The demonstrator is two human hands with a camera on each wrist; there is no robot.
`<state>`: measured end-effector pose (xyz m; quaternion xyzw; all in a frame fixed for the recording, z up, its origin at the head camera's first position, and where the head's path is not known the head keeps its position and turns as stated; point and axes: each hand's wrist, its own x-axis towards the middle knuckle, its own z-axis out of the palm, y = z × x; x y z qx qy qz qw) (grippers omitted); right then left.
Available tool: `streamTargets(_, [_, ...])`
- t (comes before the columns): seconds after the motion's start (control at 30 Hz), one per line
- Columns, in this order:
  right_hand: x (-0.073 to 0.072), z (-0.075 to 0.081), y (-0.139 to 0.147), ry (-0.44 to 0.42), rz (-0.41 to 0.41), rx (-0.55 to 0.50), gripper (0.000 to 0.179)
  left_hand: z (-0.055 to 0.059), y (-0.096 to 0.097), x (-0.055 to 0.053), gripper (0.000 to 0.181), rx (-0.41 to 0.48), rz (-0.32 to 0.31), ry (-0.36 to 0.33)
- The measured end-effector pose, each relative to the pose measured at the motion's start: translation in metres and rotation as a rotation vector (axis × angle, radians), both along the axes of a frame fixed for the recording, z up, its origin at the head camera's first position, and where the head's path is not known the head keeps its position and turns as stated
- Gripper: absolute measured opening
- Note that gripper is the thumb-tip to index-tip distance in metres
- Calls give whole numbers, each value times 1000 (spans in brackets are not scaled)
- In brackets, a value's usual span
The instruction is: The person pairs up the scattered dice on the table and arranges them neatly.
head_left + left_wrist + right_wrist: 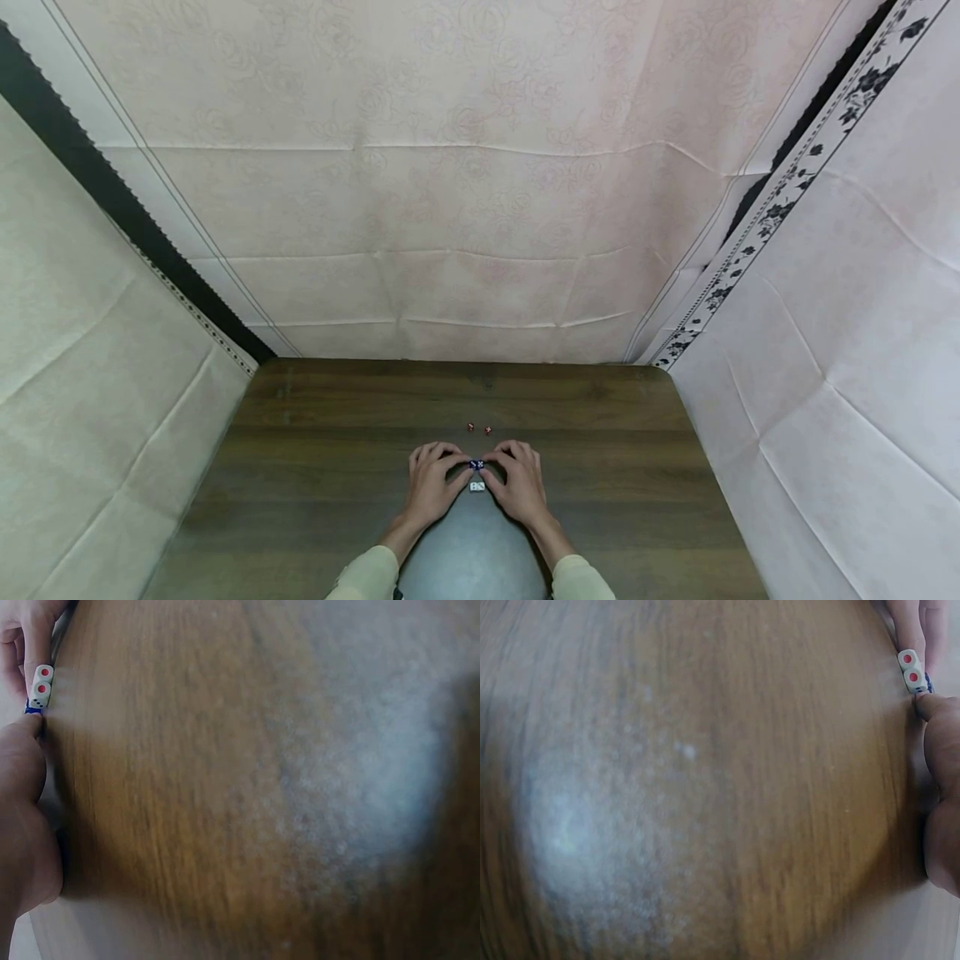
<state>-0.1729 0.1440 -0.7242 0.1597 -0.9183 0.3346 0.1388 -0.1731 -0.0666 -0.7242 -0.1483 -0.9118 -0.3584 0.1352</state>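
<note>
Two blue dice (476, 464) sit side by side on the wooden table in the head view. My left hand (431, 485) pinches them from the left with thumb and index fingertip, while my right hand (522, 485) does the same from the right. Closer to my body, between the two thumbs, a pair of white dice (477, 487) lies side by side. In the left wrist view these white dice (42, 687) show red single dots, and the blue ones are mostly hidden behind them and the thumb. Two small red dice (471, 427) stand slightly apart beyond my fingertips.
The brown wooden table (315, 467) reaches out to both sides of my hands. Its far edge meets a pale patterned cloth (465, 292). More light cloth hangs on the left (97, 400) and right (847, 350). A bright glare lies on the table between my forearms.
</note>
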Motion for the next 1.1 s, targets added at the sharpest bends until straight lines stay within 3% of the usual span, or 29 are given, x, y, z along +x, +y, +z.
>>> streamTargets(0.57, [-1,2,0,-20,7,-10,18,6,-1,1,17,-5,-1,-10])
streamTargets(1.1, [2,6,2,-32,7,0,20,3,-1,3,17,-15,-3,-5])
